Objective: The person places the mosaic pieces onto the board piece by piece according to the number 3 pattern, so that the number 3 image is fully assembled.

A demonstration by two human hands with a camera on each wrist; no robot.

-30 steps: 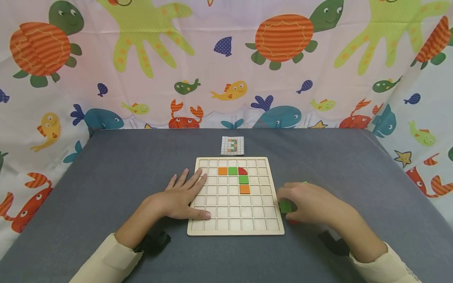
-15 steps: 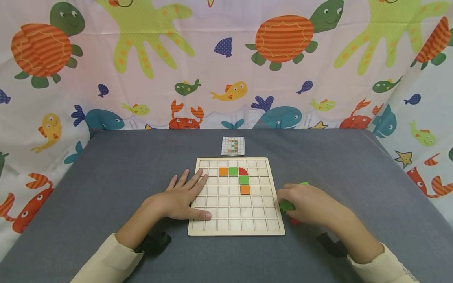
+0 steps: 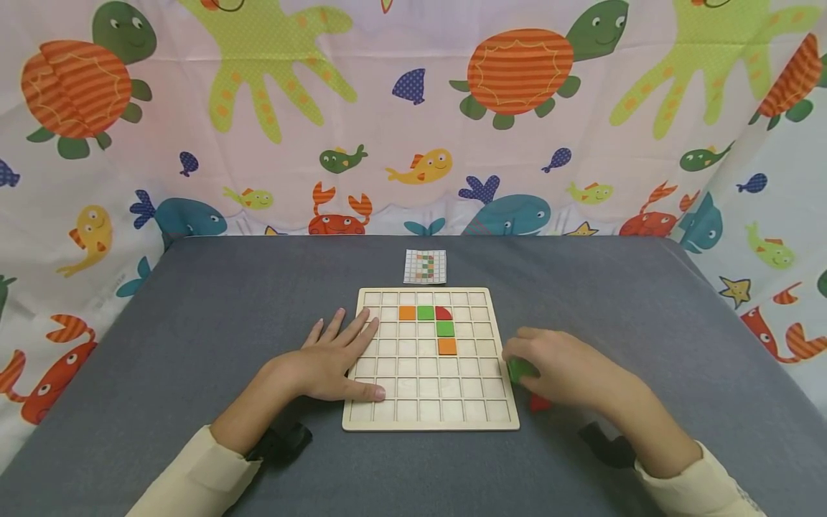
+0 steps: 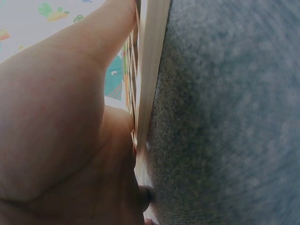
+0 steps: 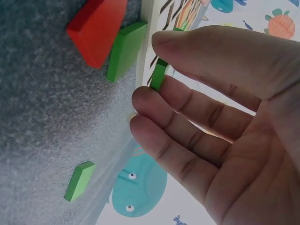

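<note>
My left hand (image 3: pixel 332 362) lies flat with fingers spread over the left side of a wooden grid board (image 3: pixel 429 411). On the board sit an orange square tile (image 3: pixel 407 313), a green one (image 3: pixel 426 312), a red rounded-corner one (image 3: pixel 443 313), another green (image 3: pixel 445 328) and another orange (image 3: pixel 447 346). Just right of the board, my right hand (image 3: pixel 568 366) pinches a small green tile (image 5: pixel 159 76) between thumb and fingers, partly hidden. Beneath it on the cloth lie a red tile (image 5: pixel 97 30) and a green tile (image 5: pixel 126 50); a further green tile (image 5: pixel 79 181) lies apart.
Behind the board is a small card (image 3: pixel 425 266) printed with a coloured grid pattern. Grey cloth (image 3: pixel 258 273) covers the table, and a curtain (image 3: pixel 388 108) with sea animals hangs along its back and sides.
My right hand has shifted slightly up and left; more of the red tile shows, while the green edge behind the hand has gone out of sight. My left hand stays put.
</note>
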